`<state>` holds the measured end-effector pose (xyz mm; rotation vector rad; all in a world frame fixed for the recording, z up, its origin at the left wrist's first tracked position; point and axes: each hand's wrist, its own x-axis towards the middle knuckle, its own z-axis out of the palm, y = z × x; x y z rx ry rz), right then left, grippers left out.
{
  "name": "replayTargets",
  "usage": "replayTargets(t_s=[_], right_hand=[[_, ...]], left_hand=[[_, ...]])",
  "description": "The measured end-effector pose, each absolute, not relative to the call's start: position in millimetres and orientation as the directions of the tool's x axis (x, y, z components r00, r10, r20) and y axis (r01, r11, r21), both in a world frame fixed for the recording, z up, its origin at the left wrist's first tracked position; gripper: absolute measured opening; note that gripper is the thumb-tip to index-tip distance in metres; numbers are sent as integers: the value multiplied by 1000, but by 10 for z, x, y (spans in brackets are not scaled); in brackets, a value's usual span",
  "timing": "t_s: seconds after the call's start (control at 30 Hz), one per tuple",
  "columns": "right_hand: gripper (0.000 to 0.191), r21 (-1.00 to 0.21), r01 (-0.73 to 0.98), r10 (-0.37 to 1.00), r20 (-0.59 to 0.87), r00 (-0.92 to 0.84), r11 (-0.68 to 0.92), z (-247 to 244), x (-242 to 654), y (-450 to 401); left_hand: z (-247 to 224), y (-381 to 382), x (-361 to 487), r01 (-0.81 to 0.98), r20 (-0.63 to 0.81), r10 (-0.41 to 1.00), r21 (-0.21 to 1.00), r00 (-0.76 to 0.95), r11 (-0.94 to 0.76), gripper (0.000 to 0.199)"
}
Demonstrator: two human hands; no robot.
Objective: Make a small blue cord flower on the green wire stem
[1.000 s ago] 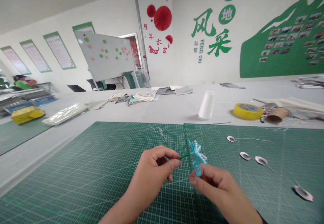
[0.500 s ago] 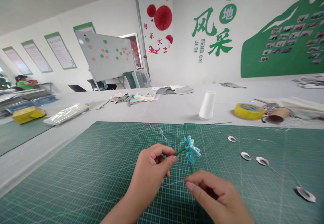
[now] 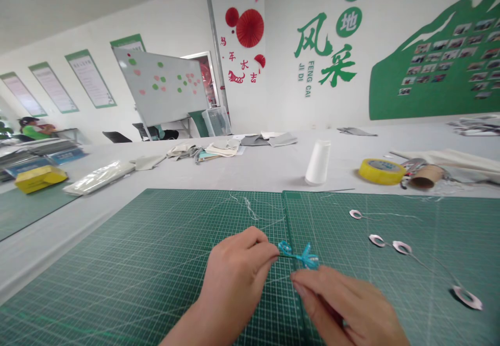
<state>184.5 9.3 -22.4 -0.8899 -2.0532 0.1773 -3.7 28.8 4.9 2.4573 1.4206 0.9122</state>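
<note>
Between thumb and fingers my left hand (image 3: 242, 278) pinches the thin dark green stem of a small blue flower (image 3: 308, 258) with pale beads. The flower points right, and a blue loop-shaped piece (image 3: 285, 247) sits on the stem close to my fingertips. Just below the flower is my right hand (image 3: 347, 304), its thumb and forefinger pressed together; whatever they hold, if anything, is too small to make out. Both hands are above green gridded cutting mats (image 3: 187, 262).
Pale oval rings (image 3: 402, 247) with wire tails lie on the right mat. Behind stand a white thread cone (image 3: 317, 162), a yellow tape roll (image 3: 382, 171) and a cardboard tube (image 3: 426, 176). Loose thread (image 3: 250, 208) lies ahead. A person (image 3: 33, 128) sits far left.
My left hand has rolled over, turning the flower lower and to the right, with the loop piece now above the stem. My right hand has shifted slightly right, closer to the flower.
</note>
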Motion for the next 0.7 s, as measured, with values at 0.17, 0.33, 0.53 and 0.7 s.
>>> replayTargets(t_s=[0.17,0.33,0.53,0.7], right_hand=[[10,-554,504,726,641,-249,662,-140,1943,153],[18,-773,450,894,395,-211,447,-131,2046,292],[31,-968,216,972,78,-223,127,-271,2067,441],[36,-996,-3,956,-85,-280,-89,-369,1939,436]], left_hand=[[101,267,-44,708,372,763,303,528,-638,20],[188,224,-31,592,302,726,428,618,-683,18],[262,205,-9,377,246,808,787,535,-489,13],[226,242,-21,220,177,914,937,366,-270,11]])
